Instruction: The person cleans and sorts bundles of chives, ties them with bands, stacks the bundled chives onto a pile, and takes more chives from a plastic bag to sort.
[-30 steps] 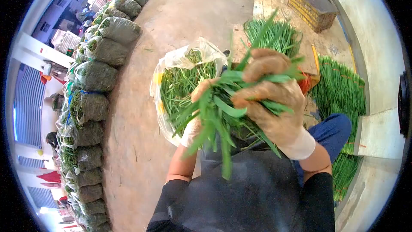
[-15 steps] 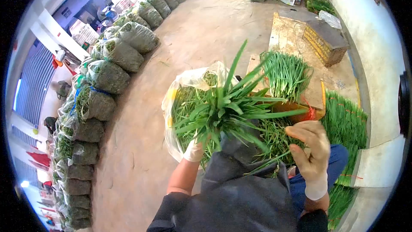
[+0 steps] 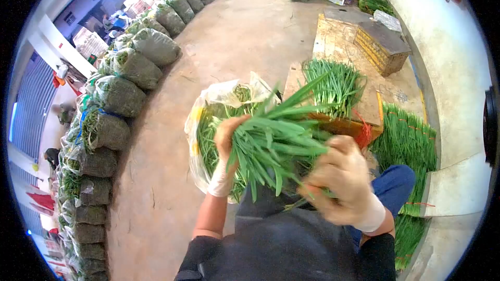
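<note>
Pale-gloved left hand (image 3: pixel 227 138) clasped around a bunch of long green leaves (image 3: pixel 278 138), near an open translucent plastic bag (image 3: pixel 212 95), pale-gloved right hand (image 3: pixel 341 182) blurred beside the leaves, its grip unclear.

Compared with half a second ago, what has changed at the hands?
The right hand has moved in from the right, close to the leafy bunch; blur hides whether it grips any leaves. The bunch has tipped rightward. Unchanged: the left hand holding it, the green bundle on the wooden board.
</note>
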A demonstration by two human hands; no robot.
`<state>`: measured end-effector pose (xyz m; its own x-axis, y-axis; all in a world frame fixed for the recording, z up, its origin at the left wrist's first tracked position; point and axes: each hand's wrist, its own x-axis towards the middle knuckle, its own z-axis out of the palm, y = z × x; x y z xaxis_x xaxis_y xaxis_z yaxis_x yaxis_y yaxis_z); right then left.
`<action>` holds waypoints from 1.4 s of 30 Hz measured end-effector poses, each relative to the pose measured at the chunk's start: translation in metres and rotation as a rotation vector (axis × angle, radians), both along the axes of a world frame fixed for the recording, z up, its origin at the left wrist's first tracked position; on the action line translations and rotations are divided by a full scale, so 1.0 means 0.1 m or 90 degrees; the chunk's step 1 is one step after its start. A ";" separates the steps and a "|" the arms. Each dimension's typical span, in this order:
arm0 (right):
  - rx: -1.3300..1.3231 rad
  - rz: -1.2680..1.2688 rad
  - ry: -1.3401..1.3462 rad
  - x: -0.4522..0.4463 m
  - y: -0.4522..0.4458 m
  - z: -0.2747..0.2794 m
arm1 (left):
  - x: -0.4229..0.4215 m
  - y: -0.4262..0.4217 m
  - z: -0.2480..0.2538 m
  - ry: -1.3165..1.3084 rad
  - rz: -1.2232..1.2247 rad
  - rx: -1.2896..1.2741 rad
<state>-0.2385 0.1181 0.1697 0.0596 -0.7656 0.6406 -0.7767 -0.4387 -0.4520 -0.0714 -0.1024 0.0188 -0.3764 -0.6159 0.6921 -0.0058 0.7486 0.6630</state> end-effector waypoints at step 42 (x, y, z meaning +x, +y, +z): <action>0.081 -0.235 0.011 -0.14 0.16 -0.19 | 0.03 0.17 0.74 -0.219 0.183 -0.563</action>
<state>-0.2526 0.1341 0.1507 -0.2248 -0.8108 0.5404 -0.8799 -0.0693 -0.4700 -0.0683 -0.0852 0.0930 -0.5607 -0.0296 0.8275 -0.3517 0.9133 -0.2056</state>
